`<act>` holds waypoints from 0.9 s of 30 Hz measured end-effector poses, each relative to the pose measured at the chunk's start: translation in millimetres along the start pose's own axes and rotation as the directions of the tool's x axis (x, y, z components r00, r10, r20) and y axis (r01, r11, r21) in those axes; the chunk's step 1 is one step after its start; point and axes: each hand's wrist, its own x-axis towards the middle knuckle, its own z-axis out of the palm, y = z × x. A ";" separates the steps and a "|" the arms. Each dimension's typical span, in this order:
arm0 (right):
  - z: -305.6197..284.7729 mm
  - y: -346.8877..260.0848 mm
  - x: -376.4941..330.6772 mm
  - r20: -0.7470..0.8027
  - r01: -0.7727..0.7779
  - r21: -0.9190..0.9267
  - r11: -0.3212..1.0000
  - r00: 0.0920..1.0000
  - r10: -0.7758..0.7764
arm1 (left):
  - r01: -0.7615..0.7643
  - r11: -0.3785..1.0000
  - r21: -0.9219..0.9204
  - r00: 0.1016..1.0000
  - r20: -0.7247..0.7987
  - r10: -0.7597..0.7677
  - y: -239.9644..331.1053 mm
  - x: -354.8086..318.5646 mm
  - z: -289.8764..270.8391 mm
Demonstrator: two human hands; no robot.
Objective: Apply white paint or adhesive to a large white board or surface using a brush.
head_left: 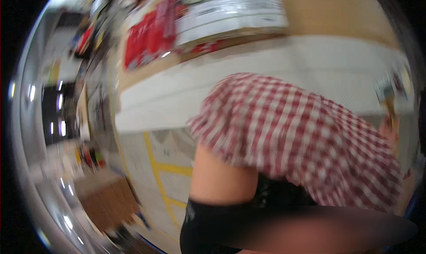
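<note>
At the far right edge, what appears to be my right hand (pixel 389 130) is closed around the wooden handle of a paintbrush (pixel 388 96). The brush's dark, flat head points up, over the white surface. Motion blur and the rim's bend hide the fingers' detail. A red-and-white checkered shirt (pixel 284 125) fills the middle, with a bare arm (pixel 224 176) coming out of its sleeve into black cloth (pixel 199 223). Whose arm this is, I cannot tell. My left hand does not show.
Beyond the shirt runs a long white board (pixel 177 96). Behind it lie red plastic packages (pixel 148 38) and a stack of white, strapped panels (pixel 230 21) on a tan surface (pixel 328 9). A brown cardboard box (pixel 106 198) stands at the lower left, near yellow floor lines (pixel 155 165).
</note>
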 end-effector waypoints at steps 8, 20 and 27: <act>85.0 -1.5 60.4 -0.327 0.319 -0.020 0.947 0.894 -0.308 | 0.064 0.974 -0.216 0.959 0.282 0.000 154.5 138.4 150.4; -41.8 -64.8 280.4 0.103 0.178 -0.979 0.102 0.858 -0.503 | 0.569 0.779 0.265 0.619 0.485 -0.617 -107.3 -73.1 11.3; -55.2 -30.0 303.5 -0.110 0.002 -0.955 0.296 0.927 -0.360 | 0.925 0.302 0.230 0.204 0.368 -0.907 -70.2 -266.6 68.8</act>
